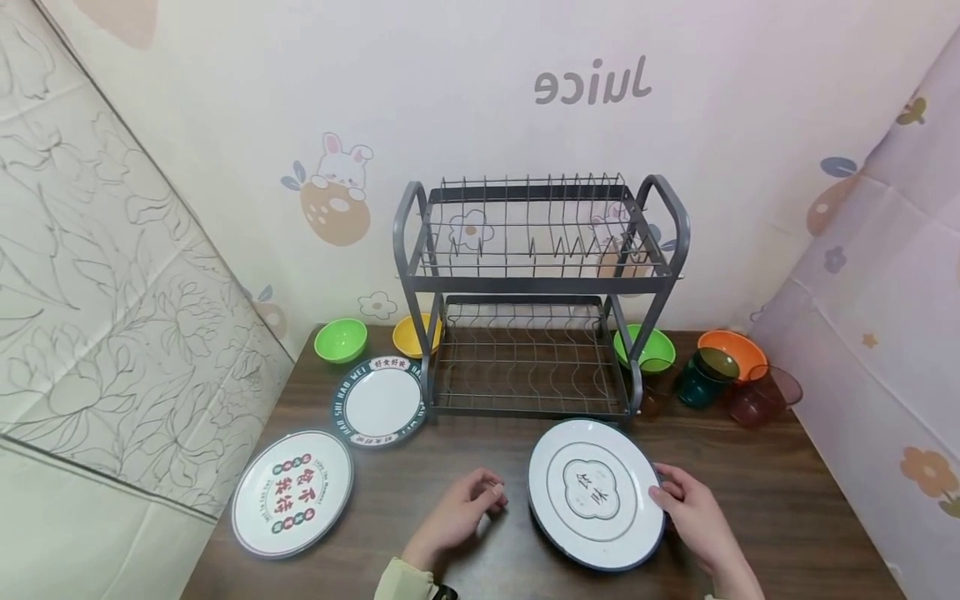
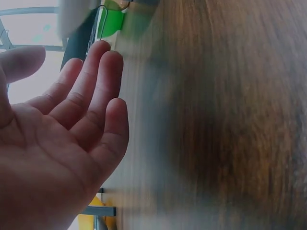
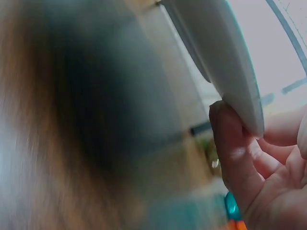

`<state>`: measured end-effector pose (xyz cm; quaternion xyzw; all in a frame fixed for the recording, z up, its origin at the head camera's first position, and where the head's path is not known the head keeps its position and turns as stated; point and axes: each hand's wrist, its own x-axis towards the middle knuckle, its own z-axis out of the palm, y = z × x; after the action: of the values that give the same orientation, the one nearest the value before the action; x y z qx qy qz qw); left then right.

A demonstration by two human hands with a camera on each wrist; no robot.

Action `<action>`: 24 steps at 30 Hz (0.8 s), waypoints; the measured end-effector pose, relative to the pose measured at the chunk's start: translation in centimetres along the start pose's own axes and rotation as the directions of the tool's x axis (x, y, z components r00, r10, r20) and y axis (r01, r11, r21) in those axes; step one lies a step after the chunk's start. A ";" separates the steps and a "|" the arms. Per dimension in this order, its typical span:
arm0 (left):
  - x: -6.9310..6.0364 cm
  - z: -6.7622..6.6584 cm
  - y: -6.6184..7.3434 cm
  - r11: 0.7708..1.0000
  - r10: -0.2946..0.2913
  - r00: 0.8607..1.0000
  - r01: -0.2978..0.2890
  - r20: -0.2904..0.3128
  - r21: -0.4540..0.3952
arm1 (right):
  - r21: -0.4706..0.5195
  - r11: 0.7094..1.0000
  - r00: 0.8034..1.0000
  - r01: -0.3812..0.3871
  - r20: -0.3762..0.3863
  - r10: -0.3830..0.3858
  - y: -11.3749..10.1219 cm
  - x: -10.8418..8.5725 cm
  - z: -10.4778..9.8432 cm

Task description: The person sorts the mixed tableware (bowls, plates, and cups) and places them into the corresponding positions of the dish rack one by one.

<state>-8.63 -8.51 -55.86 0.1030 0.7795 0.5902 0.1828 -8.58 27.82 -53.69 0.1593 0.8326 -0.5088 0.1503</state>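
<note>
My right hand pinches the right edge of a white plate with a dark rim and a flower-shaped print in its middle. Thumb above and fingers beneath, the right hand grips the rim of this plate in the right wrist view, and the plate's pale underside shows. Left of the plate, my left hand is apart from it, with nothing in it. Its fingers are loosely bent, as the left wrist view shows the left hand palm side, near the wooden tabletop.
A two-tier dish rack stands at the back. Left lie a plate with red and green characters and a dark-rimmed plate. Around the rack are green, yellow and orange bowls, plus teal and reddish cups.
</note>
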 end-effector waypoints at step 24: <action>-0.5 0.2 2.5 0.952 0.049 0.996 -0.025 0.071 -0.304 | 0.125 0.987 0.995 0.099 -0.017 -0.098 -5.3 -1.6 3.4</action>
<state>-8.20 -7.79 -53.42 0.1112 0.6703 0.7014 0.2154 -9.07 22.34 -50.25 0.1298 0.8066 -0.5661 0.1101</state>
